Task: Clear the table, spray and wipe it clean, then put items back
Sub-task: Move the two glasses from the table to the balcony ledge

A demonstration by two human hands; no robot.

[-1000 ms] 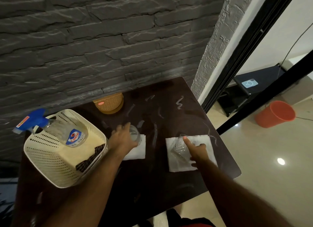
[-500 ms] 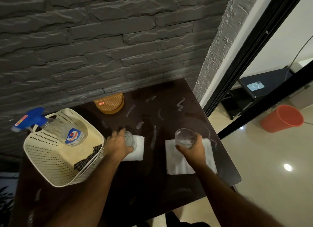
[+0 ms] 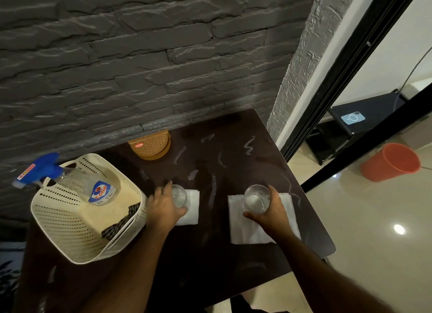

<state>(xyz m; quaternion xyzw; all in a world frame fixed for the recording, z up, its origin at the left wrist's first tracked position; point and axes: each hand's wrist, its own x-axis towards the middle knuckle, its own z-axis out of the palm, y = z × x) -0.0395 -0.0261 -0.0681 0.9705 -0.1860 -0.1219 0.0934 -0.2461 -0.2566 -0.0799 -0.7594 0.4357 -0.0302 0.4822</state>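
Observation:
On the dark brown table (image 3: 210, 254) lie two white napkins. My left hand (image 3: 163, 207) grips a clear glass (image 3: 179, 195) that stands on the left napkin (image 3: 191, 209). My right hand (image 3: 271, 209) grips a second clear glass (image 3: 256, 199) upright over the right napkin (image 3: 243, 228). A cream perforated basket (image 3: 77, 231) stands at the table's left and holds a spray bottle (image 3: 70, 181) with a blue trigger and a dark striped cloth (image 3: 119, 225). Whitish smears mark the tabletop behind the glasses.
A stack of brown woven coasters (image 3: 150, 145) sits at the back against the dark stone wall. To the right, past the table edge, are a black door frame (image 3: 327, 83), an orange bucket (image 3: 390, 162) on the shiny floor and a low black stand with a phone.
My right hand has stood its glass upright from a tilted lie on the right napkin. My left hand has stayed round the left glass. The camera has shifted slightly.

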